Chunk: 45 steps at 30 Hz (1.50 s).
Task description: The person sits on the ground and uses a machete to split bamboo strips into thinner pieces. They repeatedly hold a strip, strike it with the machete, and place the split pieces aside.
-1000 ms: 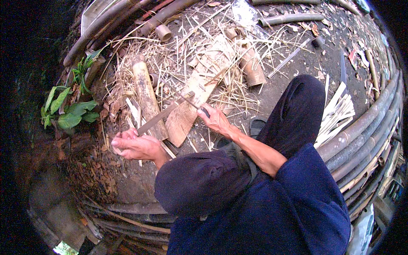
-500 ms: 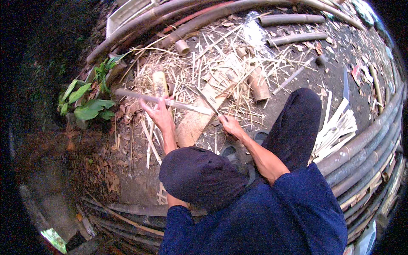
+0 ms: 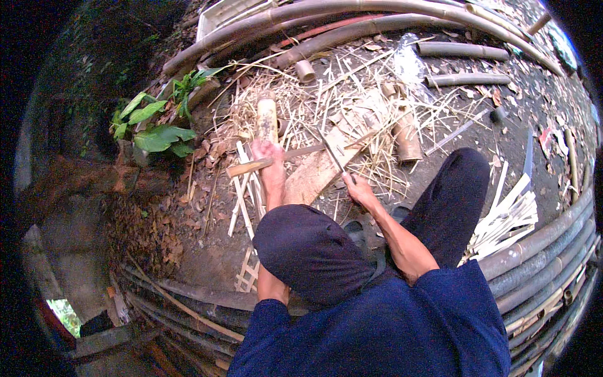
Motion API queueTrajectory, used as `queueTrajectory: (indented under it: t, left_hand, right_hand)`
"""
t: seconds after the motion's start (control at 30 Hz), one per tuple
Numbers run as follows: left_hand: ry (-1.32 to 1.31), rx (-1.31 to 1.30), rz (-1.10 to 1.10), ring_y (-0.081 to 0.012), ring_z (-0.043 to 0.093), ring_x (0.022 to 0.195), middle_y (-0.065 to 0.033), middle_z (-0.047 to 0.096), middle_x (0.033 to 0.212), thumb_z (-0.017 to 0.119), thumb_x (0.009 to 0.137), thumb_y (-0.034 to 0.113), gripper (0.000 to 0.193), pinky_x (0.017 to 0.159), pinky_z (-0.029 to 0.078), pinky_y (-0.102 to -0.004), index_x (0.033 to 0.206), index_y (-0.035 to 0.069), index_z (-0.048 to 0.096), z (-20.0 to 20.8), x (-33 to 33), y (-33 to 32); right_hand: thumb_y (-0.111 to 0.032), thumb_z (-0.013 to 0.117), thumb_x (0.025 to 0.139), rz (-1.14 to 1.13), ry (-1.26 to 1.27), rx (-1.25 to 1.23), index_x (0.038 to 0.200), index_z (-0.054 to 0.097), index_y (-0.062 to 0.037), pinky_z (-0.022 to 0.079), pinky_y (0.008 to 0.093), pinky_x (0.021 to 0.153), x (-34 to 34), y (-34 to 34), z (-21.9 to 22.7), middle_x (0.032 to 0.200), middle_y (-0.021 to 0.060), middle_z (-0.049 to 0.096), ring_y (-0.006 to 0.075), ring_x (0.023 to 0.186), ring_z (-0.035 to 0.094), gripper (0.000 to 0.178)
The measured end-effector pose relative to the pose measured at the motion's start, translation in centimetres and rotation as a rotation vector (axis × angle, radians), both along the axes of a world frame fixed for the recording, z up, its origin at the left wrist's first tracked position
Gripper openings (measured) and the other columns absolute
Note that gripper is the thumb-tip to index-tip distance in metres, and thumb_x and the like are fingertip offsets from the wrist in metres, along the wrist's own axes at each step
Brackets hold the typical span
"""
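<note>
My left hand is closed around a split bamboo piece. One end of it sticks out to the left, and the other reaches right, over a pale wooden board. In my right hand is the handle of a knife, its dark blade slanting up and left. The blade crosses close to the bamboo's far end; whether they touch I cannot tell. Just beyond my left hand lies a short yellowish bamboo section.
Shavings and thin strips litter the ground around the board. A brown bamboo tube lies right of it. Pale strips are piled by a saw. Long bamboo poles border the right, with more at the back and lower left.
The bamboo piece has been turned: its pale face showed before, its brown side now. My left fingers, spread before, are closed round it. The whole view has shifted slightly.
</note>
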<state>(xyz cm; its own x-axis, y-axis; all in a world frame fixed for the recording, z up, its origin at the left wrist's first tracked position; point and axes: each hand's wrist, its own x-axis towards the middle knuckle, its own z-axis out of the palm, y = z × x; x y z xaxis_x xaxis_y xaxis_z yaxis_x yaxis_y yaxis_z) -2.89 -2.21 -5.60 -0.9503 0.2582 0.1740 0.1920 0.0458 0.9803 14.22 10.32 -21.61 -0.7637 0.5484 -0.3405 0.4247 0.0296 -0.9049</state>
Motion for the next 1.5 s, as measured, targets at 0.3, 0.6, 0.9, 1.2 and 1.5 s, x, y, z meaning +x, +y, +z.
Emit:
queueTrajectory:
  t: [0.3, 0.6, 0.9, 1.2, 1.5]
  left_hand:
    - [0.169, -0.244, 0.285, -0.0219, 0.056, 0.084, -0.0112, 0.054, 0.098, 0.031, 0.097, 0.058, 0.062, 0.073, 0.048, -0.0365, 0.12, 0.003, 0.047, 8.0, -0.4, -5.1]
    - [0.305, -0.274, 0.545, -0.0236, 0.06, 0.062, -0.0126, 0.063, 0.076, 0.024, 0.099, 0.055, 0.067, 0.054, 0.047, -0.0345, 0.089, -0.004, 0.055, 9.7, 2.1, -1.5]
    - [-0.038, -0.34, 0.291, -0.017, 0.046, 0.041, -0.0088, 0.049, 0.055, 0.026, 0.1, 0.045, 0.061, 0.039, 0.037, -0.0317, 0.083, -0.006, 0.056, 11.1, 4.1, -1.6]
    - [-0.101, -0.208, 0.296, -0.0162, 0.043, 0.037, -0.0086, 0.046, 0.056, 0.029, 0.097, 0.033, 0.043, 0.036, 0.035, -0.0296, 0.081, -0.002, 0.05, 10.5, 2.3, -2.6]
    - [0.36, -0.694, 0.29, -0.0233, 0.061, 0.068, -0.0173, 0.064, 0.077, 0.026, 0.1, 0.041, 0.054, 0.064, 0.05, -0.0347, 0.1, -0.003, 0.057, 11.7, 1.3, -2.4]
  right_hand:
    - [-0.04, 0.049, 0.096, 0.167, 0.133, 0.058, 0.114, 0.056, -0.0027, 0.048, 0.0426, 0.073, -0.8, -3.2, 13.7, 0.088, 0.0223, 0.063, 0.0337, 0.082, 0.064, 0.043]
    - [-0.031, 0.054, 0.095, 0.378, 0.387, -0.039, 0.108, 0.055, -0.0055, 0.044, 0.0422, 0.054, -2.1, -5.0, 24.6, 0.068, 0.0198, 0.058, 0.0331, 0.059, 0.061, 0.028]
    - [-0.031, 0.054, 0.095, 0.223, 0.26, -0.057, 0.114, 0.054, -0.0048, 0.049, 0.0426, 0.067, -1.3, -4.0, 19.9, 0.081, 0.0219, 0.063, 0.0379, 0.078, 0.064, 0.033]
    - [-0.038, 0.052, 0.093, 0.234, 0.242, -0.107, 0.108, 0.059, -0.0049, 0.05, 0.046, 0.073, -2.2, -3.6, 17.6, 0.089, 0.0264, 0.064, 0.0417, 0.086, 0.064, 0.037]
    - [-0.046, 0.046, 0.092, 0.053, 0.006, 0.01, 0.113, 0.057, -0.0042, 0.048, 0.0501, 0.082, -2.3, -0.3, 4.4, 0.098, 0.0256, 0.065, 0.0454, 0.096, 0.06, 0.047]
